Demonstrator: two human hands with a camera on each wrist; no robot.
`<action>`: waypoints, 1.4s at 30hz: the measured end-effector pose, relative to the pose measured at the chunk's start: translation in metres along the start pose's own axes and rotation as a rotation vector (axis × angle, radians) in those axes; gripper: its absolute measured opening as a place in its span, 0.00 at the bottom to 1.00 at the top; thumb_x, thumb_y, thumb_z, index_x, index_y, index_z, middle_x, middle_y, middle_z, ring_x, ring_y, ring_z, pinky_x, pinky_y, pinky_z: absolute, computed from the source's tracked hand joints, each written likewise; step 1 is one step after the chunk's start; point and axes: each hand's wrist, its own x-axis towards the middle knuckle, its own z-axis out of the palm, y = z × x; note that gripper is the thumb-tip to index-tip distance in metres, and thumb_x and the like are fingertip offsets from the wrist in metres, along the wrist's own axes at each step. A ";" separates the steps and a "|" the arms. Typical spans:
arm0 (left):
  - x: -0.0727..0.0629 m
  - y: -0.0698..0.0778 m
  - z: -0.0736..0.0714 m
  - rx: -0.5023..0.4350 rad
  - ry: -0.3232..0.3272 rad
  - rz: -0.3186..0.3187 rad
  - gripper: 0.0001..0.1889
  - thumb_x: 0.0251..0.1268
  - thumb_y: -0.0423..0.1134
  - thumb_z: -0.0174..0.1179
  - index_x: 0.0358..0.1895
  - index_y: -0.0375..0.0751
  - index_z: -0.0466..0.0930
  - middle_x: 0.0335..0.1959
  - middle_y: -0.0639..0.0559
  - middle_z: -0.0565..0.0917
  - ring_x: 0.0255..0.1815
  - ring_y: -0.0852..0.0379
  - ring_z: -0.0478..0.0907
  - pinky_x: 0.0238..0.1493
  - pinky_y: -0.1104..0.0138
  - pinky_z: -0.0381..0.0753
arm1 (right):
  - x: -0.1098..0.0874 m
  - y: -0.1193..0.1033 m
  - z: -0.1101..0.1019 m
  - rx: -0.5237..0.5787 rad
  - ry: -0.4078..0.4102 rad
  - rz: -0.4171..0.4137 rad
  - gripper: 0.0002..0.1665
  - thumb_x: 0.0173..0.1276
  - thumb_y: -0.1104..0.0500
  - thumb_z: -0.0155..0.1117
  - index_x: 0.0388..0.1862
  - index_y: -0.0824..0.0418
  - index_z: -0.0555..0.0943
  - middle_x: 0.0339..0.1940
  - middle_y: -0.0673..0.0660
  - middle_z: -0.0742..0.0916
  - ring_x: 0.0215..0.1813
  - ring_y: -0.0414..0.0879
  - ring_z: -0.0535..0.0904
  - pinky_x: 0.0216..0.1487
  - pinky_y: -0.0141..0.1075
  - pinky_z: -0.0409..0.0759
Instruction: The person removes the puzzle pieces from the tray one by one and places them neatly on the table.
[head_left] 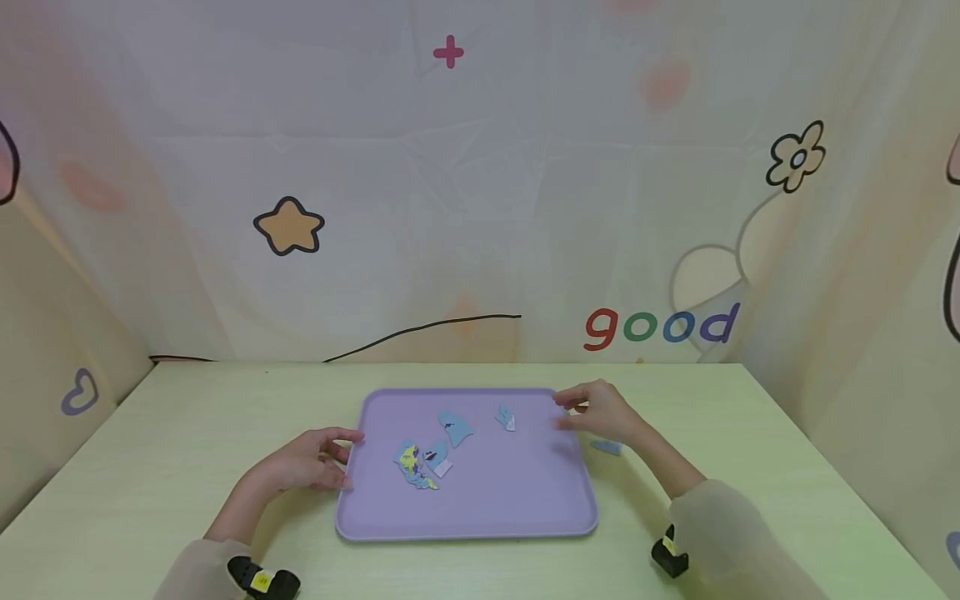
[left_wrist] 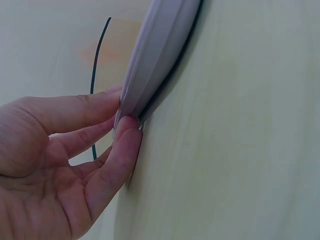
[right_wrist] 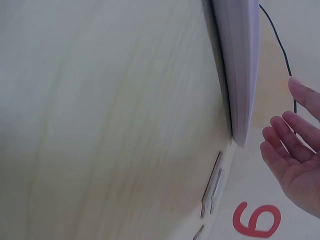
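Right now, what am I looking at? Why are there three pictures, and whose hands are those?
There's no robot here, just a person's two bare hands. The wide picture comes from a camera on the person's head, looking forward and down. The other two come from wrist cameras, one for each hand. On the table is a purple tray with small blue pieces on it; another blue piece lies beside it. The left hand grips the tray's edge. The right hand is by the far corner, holding nothing I can see.

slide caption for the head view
Left hand holding a purple tray, right hand by its far corner, blue pieces inside
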 end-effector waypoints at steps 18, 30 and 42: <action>-0.001 -0.001 -0.001 -0.007 -0.011 0.002 0.34 0.46 0.27 0.66 0.60 0.29 0.64 0.39 0.41 0.71 0.31 0.54 0.74 0.32 0.64 0.76 | 0.027 -0.022 0.043 -0.106 -0.044 0.007 0.25 0.47 0.59 0.74 0.42 0.73 0.81 0.35 0.60 0.86 0.36 0.46 0.78 0.37 0.33 0.76; 0.000 -0.001 -0.002 0.010 -0.008 0.007 0.34 0.46 0.27 0.66 0.60 0.30 0.65 0.39 0.42 0.71 0.31 0.54 0.73 0.32 0.64 0.75 | 0.037 -0.027 0.054 -0.201 -0.028 -0.021 0.15 0.47 0.61 0.73 0.18 0.70 0.77 0.17 0.51 0.79 0.23 0.38 0.69 0.27 0.29 0.67; 0.003 -0.004 -0.002 0.011 0.000 0.010 0.33 0.46 0.28 0.67 0.60 0.31 0.65 0.39 0.42 0.71 0.33 0.54 0.73 0.32 0.64 0.75 | 0.039 -0.033 0.062 -0.339 0.002 -0.051 0.31 0.50 0.60 0.70 0.07 0.55 0.56 0.07 0.43 0.58 0.15 0.35 0.52 0.22 0.27 0.50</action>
